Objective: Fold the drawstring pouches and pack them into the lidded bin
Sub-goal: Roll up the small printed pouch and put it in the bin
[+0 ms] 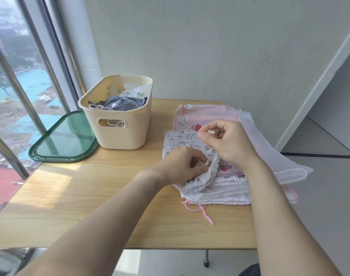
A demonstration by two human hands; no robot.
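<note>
The right hand (228, 142) pinched the cord (211, 132) and held it up, likely to pull the top pouch (190, 144) shut, while the left hand (182, 164) gripped its bunched mouth to keep it steady. That pouch lay on a pile right of the bin (116, 114), whose lid (64, 136) rested off at its left, likely so pouches could go in.

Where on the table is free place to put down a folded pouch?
Bare wood lies in front of the cream bin and green lid, left of the left hand. The right side is crowded with the pouch pile.
</note>
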